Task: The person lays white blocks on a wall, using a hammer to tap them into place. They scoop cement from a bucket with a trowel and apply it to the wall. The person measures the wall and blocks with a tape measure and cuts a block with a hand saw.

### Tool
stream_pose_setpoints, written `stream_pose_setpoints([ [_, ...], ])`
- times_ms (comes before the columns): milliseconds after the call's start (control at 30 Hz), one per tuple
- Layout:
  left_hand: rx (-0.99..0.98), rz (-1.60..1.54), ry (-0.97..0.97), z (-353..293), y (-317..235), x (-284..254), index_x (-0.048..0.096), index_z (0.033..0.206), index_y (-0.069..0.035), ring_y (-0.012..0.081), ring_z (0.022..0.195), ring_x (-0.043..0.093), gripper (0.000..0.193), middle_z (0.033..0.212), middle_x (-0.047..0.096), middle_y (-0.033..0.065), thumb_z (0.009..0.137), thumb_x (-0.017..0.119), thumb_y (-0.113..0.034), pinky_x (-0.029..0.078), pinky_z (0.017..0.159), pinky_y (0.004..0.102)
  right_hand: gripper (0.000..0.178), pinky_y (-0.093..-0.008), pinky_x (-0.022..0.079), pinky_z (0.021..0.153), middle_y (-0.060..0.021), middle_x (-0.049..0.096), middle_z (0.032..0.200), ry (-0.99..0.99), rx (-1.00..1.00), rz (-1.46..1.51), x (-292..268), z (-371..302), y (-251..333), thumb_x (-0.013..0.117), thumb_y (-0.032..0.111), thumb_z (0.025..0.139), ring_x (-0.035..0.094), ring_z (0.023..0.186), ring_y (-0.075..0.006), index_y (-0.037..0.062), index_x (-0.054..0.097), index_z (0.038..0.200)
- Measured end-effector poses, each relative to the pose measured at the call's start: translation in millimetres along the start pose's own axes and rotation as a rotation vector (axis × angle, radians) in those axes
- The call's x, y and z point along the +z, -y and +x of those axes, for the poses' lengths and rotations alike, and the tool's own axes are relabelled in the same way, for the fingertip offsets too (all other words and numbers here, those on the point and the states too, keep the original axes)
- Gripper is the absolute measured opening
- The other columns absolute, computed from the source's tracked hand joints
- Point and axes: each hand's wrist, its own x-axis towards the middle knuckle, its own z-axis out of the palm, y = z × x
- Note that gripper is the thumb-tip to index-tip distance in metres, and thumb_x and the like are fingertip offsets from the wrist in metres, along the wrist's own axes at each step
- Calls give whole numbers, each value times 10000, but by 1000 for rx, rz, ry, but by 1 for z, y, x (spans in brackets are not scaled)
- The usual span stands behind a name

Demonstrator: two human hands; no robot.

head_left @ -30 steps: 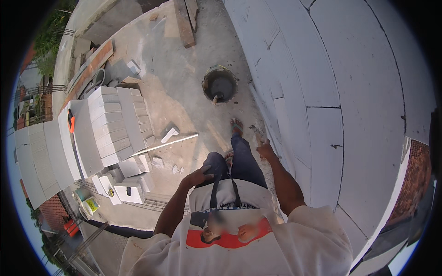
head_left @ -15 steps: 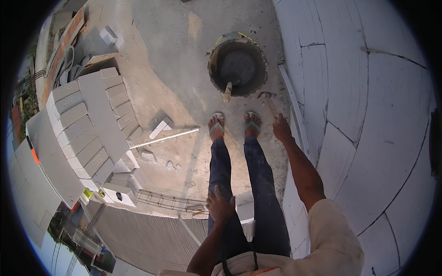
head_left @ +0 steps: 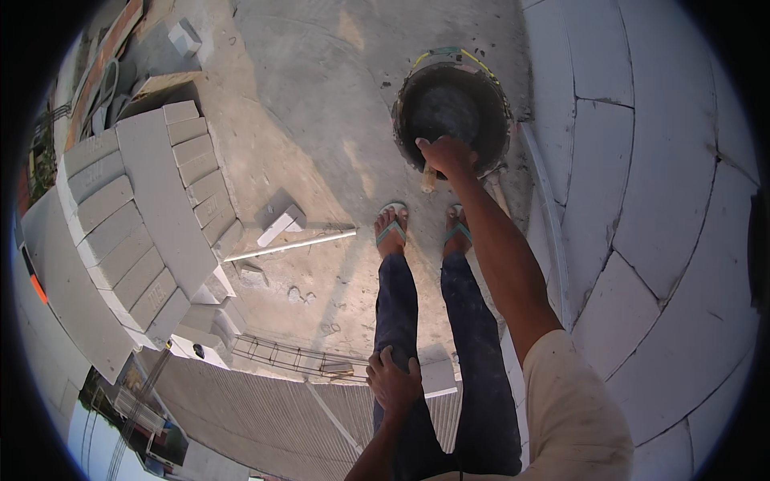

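Nearest, the left hand [head_left: 395, 378] lay on the left leg [head_left: 397, 309], fingers spread. Farther right, the right hand [head_left: 451, 156] met a handle [head_left: 429, 181] at the bucket's near rim [head_left: 501, 152], finger closure untellable; a loose hold might drop it.

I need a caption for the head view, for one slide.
The right hand is over the bucket, at a pale handle, while the left hand rests on the left trouser leg.
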Motion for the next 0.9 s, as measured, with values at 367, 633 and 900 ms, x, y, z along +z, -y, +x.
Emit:
stream_pose_setpoints([
  [367, -35, -66, -27, 6, 10, 7, 595, 1381, -45, 423, 1298, 537, 629, 1393, 555, 214, 848, 787, -318, 441, 1087, 563, 504, -428, 543, 620, -114, 643, 781, 313, 317, 750, -20, 33, -73, 711, 503, 967, 654, 693, -217, 9, 696, 864],
  [633, -39, -70, -19, 9, 12, 3, 595, 1384, -42, 423, 1307, 529, 637, 1403, 547, 218, 844, 788, -320, 436, 1092, 564, 632, -557, 551, 893, -245, 770, 1030, 145, -165, -53, 42, 57, -25, 629, 583, 958, 747, 932, -447, -20, 781, 1072],
  [900, -51, -88, -22, 5, 13, 9, 594, 1391, -42, 428, 1302, 528, 636, 1411, 540, 220, 851, 785, -318, 431, 1099, 571, 521, -507, 563, 884, -313, 720, 1096, 170, -394, -98, -17, 38, -61, 704, 398, 913, 722, 1078, -439, -94, 712, 1085],
])
